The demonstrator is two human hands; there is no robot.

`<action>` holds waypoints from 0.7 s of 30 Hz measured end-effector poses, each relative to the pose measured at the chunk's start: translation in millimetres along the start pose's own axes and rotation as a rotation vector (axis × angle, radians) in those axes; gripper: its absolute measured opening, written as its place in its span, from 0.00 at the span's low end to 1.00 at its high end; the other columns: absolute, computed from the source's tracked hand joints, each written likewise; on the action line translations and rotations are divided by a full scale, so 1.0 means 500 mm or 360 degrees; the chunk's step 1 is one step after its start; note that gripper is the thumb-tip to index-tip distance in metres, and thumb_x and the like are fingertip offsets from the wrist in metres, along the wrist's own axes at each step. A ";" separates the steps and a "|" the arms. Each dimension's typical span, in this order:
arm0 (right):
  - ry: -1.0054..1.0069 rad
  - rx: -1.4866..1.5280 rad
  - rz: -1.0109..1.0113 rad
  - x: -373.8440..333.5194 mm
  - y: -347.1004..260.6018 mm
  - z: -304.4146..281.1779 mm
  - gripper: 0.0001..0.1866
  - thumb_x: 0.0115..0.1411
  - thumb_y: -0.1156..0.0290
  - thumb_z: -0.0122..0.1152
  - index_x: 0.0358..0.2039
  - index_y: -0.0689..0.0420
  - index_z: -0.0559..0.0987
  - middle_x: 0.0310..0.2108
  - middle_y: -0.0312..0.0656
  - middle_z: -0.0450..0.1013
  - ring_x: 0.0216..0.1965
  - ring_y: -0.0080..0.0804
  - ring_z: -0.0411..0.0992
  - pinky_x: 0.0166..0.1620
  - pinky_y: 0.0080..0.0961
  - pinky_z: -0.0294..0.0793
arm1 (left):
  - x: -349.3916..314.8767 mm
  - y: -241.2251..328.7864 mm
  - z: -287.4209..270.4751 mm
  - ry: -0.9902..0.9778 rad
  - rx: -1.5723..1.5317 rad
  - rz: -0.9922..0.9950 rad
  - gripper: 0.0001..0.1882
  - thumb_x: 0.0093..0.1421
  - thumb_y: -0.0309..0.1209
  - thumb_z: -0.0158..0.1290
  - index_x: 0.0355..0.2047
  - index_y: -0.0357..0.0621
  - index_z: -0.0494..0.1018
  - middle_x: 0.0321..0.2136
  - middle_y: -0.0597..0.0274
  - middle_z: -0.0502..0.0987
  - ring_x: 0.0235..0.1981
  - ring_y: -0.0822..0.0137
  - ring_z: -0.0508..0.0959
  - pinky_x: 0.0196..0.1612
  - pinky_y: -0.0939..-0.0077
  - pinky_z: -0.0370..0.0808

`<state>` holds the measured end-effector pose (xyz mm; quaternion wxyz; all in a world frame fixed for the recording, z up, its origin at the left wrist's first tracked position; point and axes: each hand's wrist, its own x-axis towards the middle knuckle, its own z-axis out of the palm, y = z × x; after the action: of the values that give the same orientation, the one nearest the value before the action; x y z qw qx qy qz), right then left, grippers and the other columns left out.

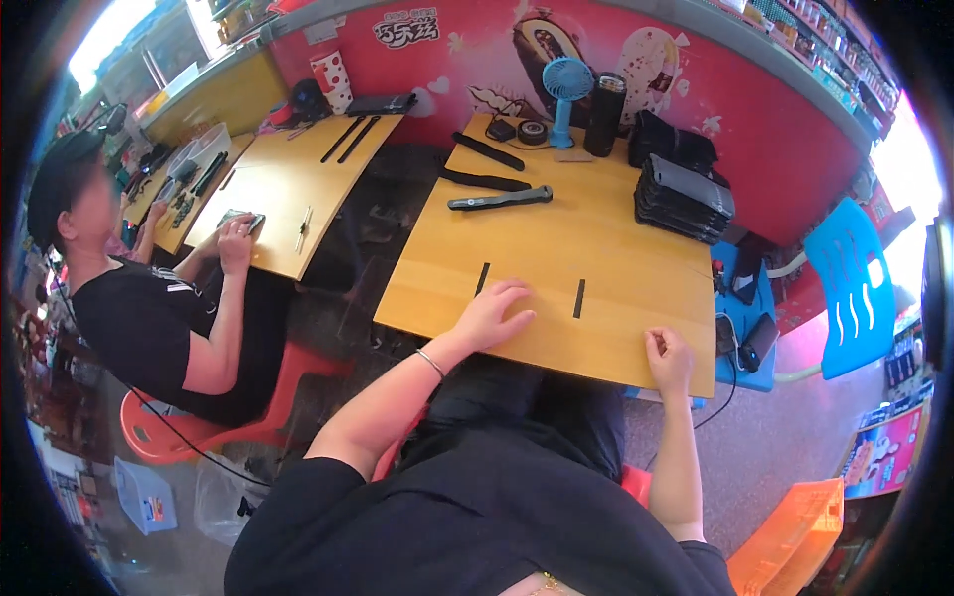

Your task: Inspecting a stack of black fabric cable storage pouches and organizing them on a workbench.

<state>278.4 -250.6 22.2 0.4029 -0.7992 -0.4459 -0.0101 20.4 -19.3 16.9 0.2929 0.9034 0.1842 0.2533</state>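
Observation:
My left hand [494, 314] lies palm down on the wooden table [636, 338], fingers stretched and a little apart, holding nothing. Just beyond it a short black strip [484, 278] is stuck to or lies on the tabletop. Another black strip [579, 298] sits to its right, between my two hands. Near the table's front right edge rests my right hand [671, 360], its fingers curled in and nothing visible in them. Farther off, toward the left side, are a dark grey strap-like piece [500, 199] and two black fabric strips, one [485, 180] beyond the other [489, 152].
At the back stand a blue fan [565, 94] and a black bottle [604, 114]. A stack of black pouches [684, 199] occupies the far right. Beside the table are a blue chair [853, 288] and an orange crate [790, 541]. A co-worker [149, 308] sits at the left table.

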 end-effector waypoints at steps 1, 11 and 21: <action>-0.0027 -0.0015 0.0036 0.000 0.002 -0.001 0.05 0.57 0.71 0.61 0.28 0.59 0.79 0.24 0.42 0.74 0.23 0.32 0.73 0.28 0.27 0.71 | 0.012 -0.010 -0.008 -0.0001 -0.0007 0.0010 0.21 0.60 0.41 0.54 0.48 0.42 0.72 0.51 0.47 0.72 0.56 0.48 0.68 0.59 0.60 0.65; -0.0014 -0.0071 -0.0177 0.000 0.052 0.027 0.06 0.59 0.75 0.53 0.32 0.61 0.78 0.29 0.48 0.75 0.30 0.43 0.74 0.34 0.32 0.72 | 0.204 -0.261 -0.131 0.0814 0.0641 -0.0208 0.21 0.54 0.36 0.58 0.49 0.44 0.73 0.47 0.54 0.75 0.51 0.52 0.72 0.54 0.58 0.68; -0.0104 -0.0010 0.0045 0.000 0.029 0.024 0.07 0.59 0.78 0.52 0.34 0.62 0.79 0.30 0.45 0.75 0.31 0.38 0.74 0.33 0.29 0.72 | 0.170 -0.260 -0.342 0.1319 0.1081 -0.0213 0.10 0.50 0.25 0.55 0.35 0.39 0.77 0.34 0.51 0.78 0.37 0.51 0.77 0.44 0.59 0.73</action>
<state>284.7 -246.7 5.0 0.3857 -0.8067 -0.4473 0.0203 -32.0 195.3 85.5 -0.0974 0.7580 0.4131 0.4953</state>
